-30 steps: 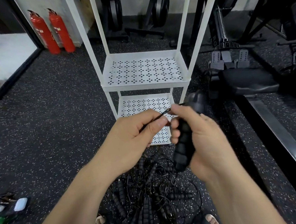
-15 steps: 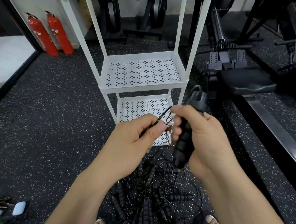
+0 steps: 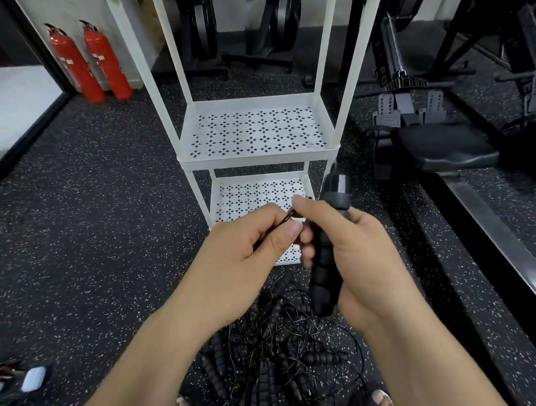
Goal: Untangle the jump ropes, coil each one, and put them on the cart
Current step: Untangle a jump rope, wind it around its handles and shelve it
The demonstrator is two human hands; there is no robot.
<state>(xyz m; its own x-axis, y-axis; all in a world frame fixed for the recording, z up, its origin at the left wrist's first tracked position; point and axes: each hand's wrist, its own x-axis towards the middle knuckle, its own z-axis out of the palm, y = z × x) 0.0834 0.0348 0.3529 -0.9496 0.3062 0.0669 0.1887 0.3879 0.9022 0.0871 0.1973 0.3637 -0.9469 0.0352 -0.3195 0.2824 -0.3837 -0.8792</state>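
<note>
Head view: I look down on both hands held close together in front of the white cart [image 3: 258,156]. The right hand [image 3: 366,259] has its grip wrapped round a black ribbed handle [image 3: 325,280], fingers curled over its front. The handle stands nearly upright, tilted a little to the right, and its smooth dark cap pokes out above the knuckles. The left hand [image 3: 238,260] has its grip closed to a pinch, thumb against forefinger on a thin dark cord [image 3: 287,216] just beside the right forefinger. Where that cord runs from there I cannot tell, as it is small and blurred. The other jump ropes [image 3: 278,357] lie in a tangled heap on the speckled black floor [image 3: 91,227], below and between my wrists, many ribbed handles and thin loops crossing one another. The heap sits just in front of the cart's lower shelf [image 3: 254,194]. The middle shelf above it is perforated too. Bare toes [image 3: 383,398] show at the bottom edge beside the heap. Two red fire extinguishers [image 3: 90,63] stand against the far wall on the left. A black padded seat [image 3: 444,147] of gym equipment sits to the right of the cart. A small white case [image 3: 33,378] lies on the floor at lower left.
</note>
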